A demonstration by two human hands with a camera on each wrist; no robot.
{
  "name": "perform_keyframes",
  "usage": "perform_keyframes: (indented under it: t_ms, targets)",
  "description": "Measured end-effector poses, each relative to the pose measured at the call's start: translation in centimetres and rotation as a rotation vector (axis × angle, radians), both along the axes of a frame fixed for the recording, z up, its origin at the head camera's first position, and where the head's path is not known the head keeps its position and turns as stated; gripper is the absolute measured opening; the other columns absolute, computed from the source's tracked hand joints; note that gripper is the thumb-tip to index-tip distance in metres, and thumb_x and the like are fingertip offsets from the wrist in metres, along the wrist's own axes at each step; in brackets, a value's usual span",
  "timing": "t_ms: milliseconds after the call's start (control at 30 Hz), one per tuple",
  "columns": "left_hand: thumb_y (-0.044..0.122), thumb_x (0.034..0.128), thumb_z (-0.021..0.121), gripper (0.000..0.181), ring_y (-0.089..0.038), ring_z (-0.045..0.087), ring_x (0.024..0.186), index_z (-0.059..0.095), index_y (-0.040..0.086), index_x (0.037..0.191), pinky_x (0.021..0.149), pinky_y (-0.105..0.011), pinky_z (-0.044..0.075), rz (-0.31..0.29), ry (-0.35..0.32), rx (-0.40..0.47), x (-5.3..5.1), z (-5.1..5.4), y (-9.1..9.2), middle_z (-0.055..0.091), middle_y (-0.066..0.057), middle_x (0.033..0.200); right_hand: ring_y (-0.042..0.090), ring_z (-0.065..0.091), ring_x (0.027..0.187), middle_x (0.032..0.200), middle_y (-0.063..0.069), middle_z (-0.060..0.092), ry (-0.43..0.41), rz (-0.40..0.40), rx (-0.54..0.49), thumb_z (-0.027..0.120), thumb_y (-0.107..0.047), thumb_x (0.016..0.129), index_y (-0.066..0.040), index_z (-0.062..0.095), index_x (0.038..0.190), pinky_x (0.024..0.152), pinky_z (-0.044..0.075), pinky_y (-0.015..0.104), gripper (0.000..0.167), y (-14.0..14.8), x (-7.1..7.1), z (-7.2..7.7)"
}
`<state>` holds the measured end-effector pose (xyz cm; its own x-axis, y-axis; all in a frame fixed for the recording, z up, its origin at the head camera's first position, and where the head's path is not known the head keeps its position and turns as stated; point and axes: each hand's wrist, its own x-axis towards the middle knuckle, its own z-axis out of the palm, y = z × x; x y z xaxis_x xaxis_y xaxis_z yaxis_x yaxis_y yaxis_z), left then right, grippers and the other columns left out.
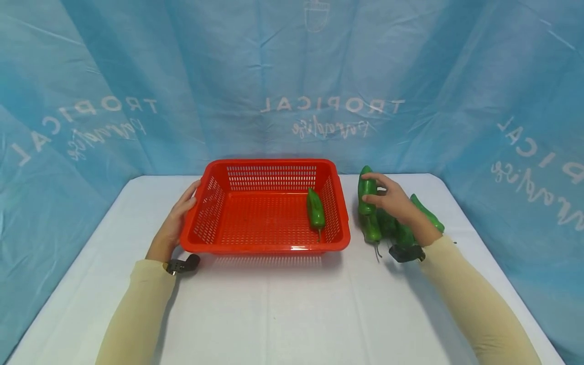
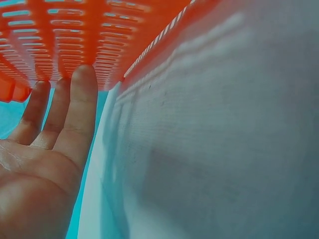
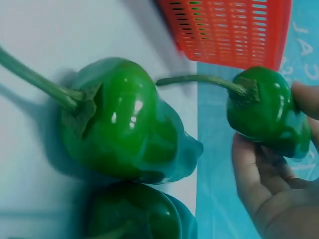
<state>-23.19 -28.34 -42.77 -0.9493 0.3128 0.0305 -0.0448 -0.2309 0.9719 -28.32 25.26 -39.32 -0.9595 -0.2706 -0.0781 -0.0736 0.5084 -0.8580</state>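
The left hand [image 1: 175, 220] touches the left side of a red basket [image 1: 264, 248]; in the left wrist view its fingers [image 2: 83, 99] lie fairly straight against the slotted wall [image 2: 75, 30]. A green pepper [image 1: 316, 210] lies inside the basket at the right. To the basket's right, the right hand [image 1: 393, 200] pinches another green pepper [image 1: 367, 190] between thumb and fingers, above the pile. The right wrist view shows this held pepper [image 3: 264, 109] with its stem pointing left, in the right hand [image 3: 279, 199].
Several green peppers lie on the white table [image 1: 274, 314] at the right, among them one [image 1: 372, 229] below the held pepper and one [image 1: 429, 213] beyond the right wrist. A blue printed curtain [image 1: 228, 66] hangs behind and at both sides.
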Motion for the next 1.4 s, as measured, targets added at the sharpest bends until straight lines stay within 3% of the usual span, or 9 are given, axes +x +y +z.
perform_keyframes:
  t_ms: [233,500,567,700,767,933,1000,1233,1400]
  targets:
    - [0.027,0.1047,0.033,0.055,-0.012,0.066,0.105,0.019,0.031,0.158,0.082,-0.032,0.061,0.001,0.009,-0.010,0.0,-0.3,-0.1,0.051,0.001,0.141,0.043,0.050,0.129,0.148,0.023,0.040,0.072,-0.012,-0.046,0.054,-0.015,0.100,-0.016,0.034,0.152,0.078,0.051,0.026,0.055,0.6,0.6,0.2]
    - [0.028,0.1040,0.034,0.055,-0.013,0.065,0.108,0.021,0.034,0.157,0.083,-0.033,0.061,0.026,-0.003,-0.034,-0.3,-0.4,0.1,0.047,0.001,0.145,0.049,0.045,0.136,0.161,0.019,0.025,0.106,0.094,-0.052,0.055,-0.016,0.101,-0.011,0.034,0.152,0.082,0.052,0.015,0.056,1.5,2.0,1.2]
    - [0.028,0.1039,0.034,0.056,-0.013,0.064,0.110,0.020,0.035,0.158,0.085,-0.035,0.060,0.012,-0.004,-0.028,-0.4,-0.4,0.2,0.046,0.001,0.147,0.049,0.048,0.133,0.160,0.019,0.027,0.111,0.101,-0.013,0.060,-0.018,0.099,-0.012,0.034,0.153,0.084,0.055,0.020,0.059,1.7,2.6,1.7]
    - [0.026,0.1043,0.032,0.057,-0.014,0.064,0.111,0.018,0.033,0.158,0.086,-0.035,0.060,-0.014,0.006,0.005,-0.2,-0.1,0.4,0.046,0.000,0.147,0.046,0.052,0.130,0.159,0.015,0.031,0.137,0.088,0.063,0.066,-0.023,0.096,-0.016,0.037,0.151,0.093,0.057,0.041,0.063,1.6,3.8,2.6]
    - [0.026,0.1045,0.032,0.056,-0.013,0.065,0.109,0.018,0.032,0.158,0.084,-0.034,0.061,-0.010,-0.001,0.018,0.0,0.1,0.3,0.048,0.001,0.145,0.044,0.053,0.131,0.159,0.013,0.032,0.145,0.075,0.075,0.068,-0.025,0.095,-0.017,0.040,0.149,0.095,0.056,0.044,0.062,1.4,4.3,3.0]
    - [0.027,0.1050,0.032,0.055,-0.013,0.064,0.108,0.018,0.033,0.158,0.084,-0.033,0.060,-0.013,-0.013,0.008,0.2,0.4,0.0,0.047,0.001,0.145,0.040,0.053,0.130,0.157,0.011,0.034,0.157,0.040,0.048,0.069,-0.024,0.094,-0.016,0.043,0.147,0.085,0.055,0.019,0.059,1.0,5.3,3.7]
    - [0.027,0.1051,0.031,0.055,-0.013,0.064,0.108,0.017,0.032,0.158,0.084,-0.033,0.060,-0.017,-0.010,0.005,0.2,0.4,0.0,0.046,0.001,0.145,0.043,0.053,0.129,0.157,0.014,0.033,0.168,0.036,0.036,0.068,-0.022,0.095,-0.013,0.042,0.147,0.082,0.053,0.014,0.059,0.9,5.6,4.0]
    - [0.025,0.1053,0.029,0.056,-0.013,0.064,0.106,0.016,0.030,0.159,0.083,-0.033,0.061,-0.028,0.014,-0.004,0.5,0.7,0.2,0.049,0.001,0.143,0.046,0.052,0.126,0.153,0.018,0.035,0.244,0.082,-0.012,0.063,-0.013,0.097,-0.007,0.041,0.146,0.081,0.053,0.010,0.054,1.1,6.1,4.3]
    - [0.024,0.1057,0.029,0.055,-0.014,0.064,0.107,0.016,0.031,0.159,0.084,-0.034,0.061,-0.031,0.015,-0.003,0.4,0.6,0.3,0.048,0.000,0.145,0.043,0.052,0.127,0.152,0.016,0.038,0.251,0.108,-0.011,0.061,-0.011,0.097,-0.009,0.042,0.146,0.084,0.052,0.010,0.052,1.0,6.1,5.1]
